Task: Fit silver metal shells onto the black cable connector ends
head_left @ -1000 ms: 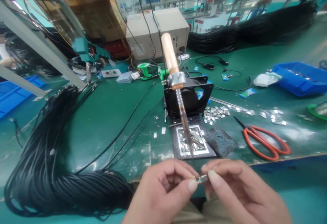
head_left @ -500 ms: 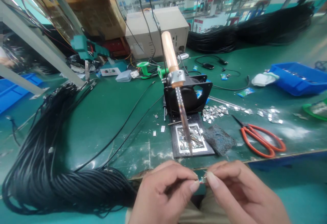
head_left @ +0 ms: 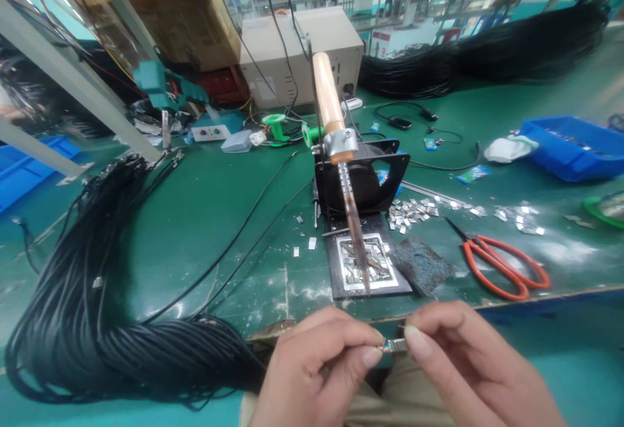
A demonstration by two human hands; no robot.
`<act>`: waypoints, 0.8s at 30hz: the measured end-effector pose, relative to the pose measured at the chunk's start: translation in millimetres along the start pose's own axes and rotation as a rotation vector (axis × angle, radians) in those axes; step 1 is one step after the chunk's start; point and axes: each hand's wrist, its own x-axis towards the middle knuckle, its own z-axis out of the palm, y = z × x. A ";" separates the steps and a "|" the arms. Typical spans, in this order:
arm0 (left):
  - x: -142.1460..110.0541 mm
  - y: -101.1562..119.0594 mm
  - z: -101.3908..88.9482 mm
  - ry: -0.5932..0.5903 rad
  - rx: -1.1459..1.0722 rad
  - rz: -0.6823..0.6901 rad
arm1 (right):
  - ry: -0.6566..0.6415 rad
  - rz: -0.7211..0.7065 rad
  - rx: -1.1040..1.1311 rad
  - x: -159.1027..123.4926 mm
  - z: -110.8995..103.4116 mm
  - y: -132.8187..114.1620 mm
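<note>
My left hand [head_left: 324, 362] is closed in a pinch just past the bench's front edge. From its fingertips sticks a small silvery metal connector [head_left: 396, 346] with bits of coloured wire at its base. The cable behind it is hidden by the fingers. Close to the connector's free end, my right hand [head_left: 468, 355] has thumb and forefinger closed; a tiny dark tip shows there, too small to name. Whether the right fingertips touch the connector is unclear. Beyond the hands, a wooden-handled soldering iron [head_left: 331, 105] leans in a stand, its tip above a framed tray [head_left: 342, 284] of metal bits.
Orange-handled scissors [head_left: 504, 264] lie right of a dark grey pad [head_left: 423, 264]. Small metal pieces [head_left: 414, 212] are scattered near a black fan [head_left: 361, 183]. A thick bundle of black cables [head_left: 146, 355] spreads on the left. A blue bin [head_left: 572, 154] stands at the right.
My right fingers have drawn slightly right, away from my left hand, so more of the metal connector shows. The left pinch holds on. The view has shifted a little.
</note>
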 end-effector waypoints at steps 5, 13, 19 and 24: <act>-1.4 -0.8 0.9 -0.009 0.011 0.019 | -0.034 -0.087 -0.110 1.6 -15.1 3.9; -1.7 -1.0 0.2 -0.047 0.010 0.025 | -0.197 -0.318 -0.316 16.3 -20.5 -4.7; -2.8 -2.6 0.6 -0.056 0.015 0.058 | -0.231 -0.358 -0.326 20.4 -18.2 -8.5; -2.2 -4.1 1.1 -0.065 0.042 0.082 | -0.205 -0.473 -0.475 21.4 -20.5 -11.8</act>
